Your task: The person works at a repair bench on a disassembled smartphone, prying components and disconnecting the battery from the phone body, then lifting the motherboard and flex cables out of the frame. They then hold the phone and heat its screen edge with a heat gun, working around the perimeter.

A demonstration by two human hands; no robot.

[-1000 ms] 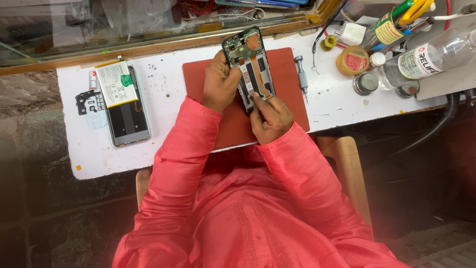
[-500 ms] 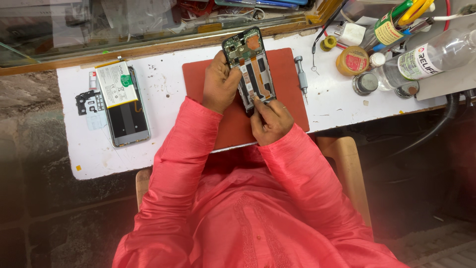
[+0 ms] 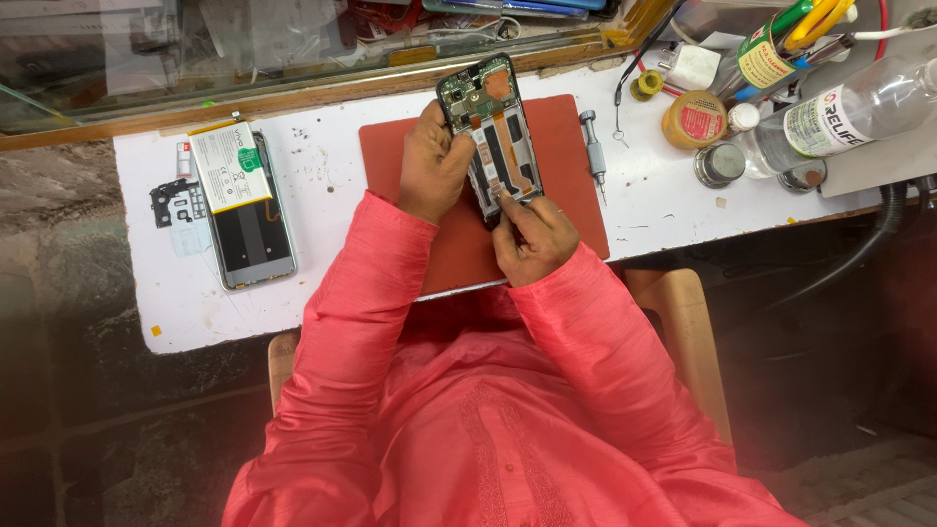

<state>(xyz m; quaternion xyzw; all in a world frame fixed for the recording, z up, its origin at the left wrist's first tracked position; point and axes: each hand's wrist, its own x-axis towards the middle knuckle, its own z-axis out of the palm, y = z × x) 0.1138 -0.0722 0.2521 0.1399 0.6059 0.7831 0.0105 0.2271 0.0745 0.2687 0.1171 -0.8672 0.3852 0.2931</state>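
White bench (image 3: 322, 195) bears red mat (image 3: 576, 210); both hands grip opened phone (image 3: 493, 137).

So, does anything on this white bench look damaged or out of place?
Nothing looks spilled or broken. The opened phone on the red mat has its back off, held by the left hand while the right hand works at it.

Second phone (image 3: 252, 220) with battery (image 3: 230, 166) at left; screwdriver (image 3: 592, 151), round tins (image 3: 695, 120), clear bottle (image 3: 830, 117) at right.
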